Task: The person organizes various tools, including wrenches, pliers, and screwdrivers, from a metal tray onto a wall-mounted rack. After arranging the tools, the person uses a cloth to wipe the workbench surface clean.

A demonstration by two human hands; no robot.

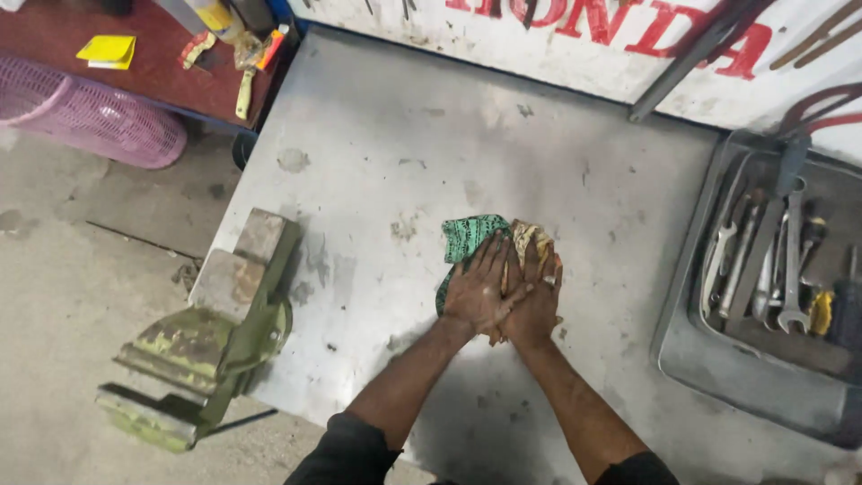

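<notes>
A crumpled rag (470, 237), green with a yellowish patterned part, lies on the grey metal workbench (395, 153). My left hand (480, 289) lies flat on the rag with fingers spread. My right hand (537, 301) presses beside it, partly tucked under the left, fingers on the rag's yellowish part. Both hands are grimy. Most of the rag is hidden under them.
A green bench vise (211, 332) is mounted at the bench's left edge. A grey metal tray (682, 350) with several spanners (792, 269) sits at the right. A pink basket (85, 112) and a red shelf (162, 63) with small items stand at the upper left.
</notes>
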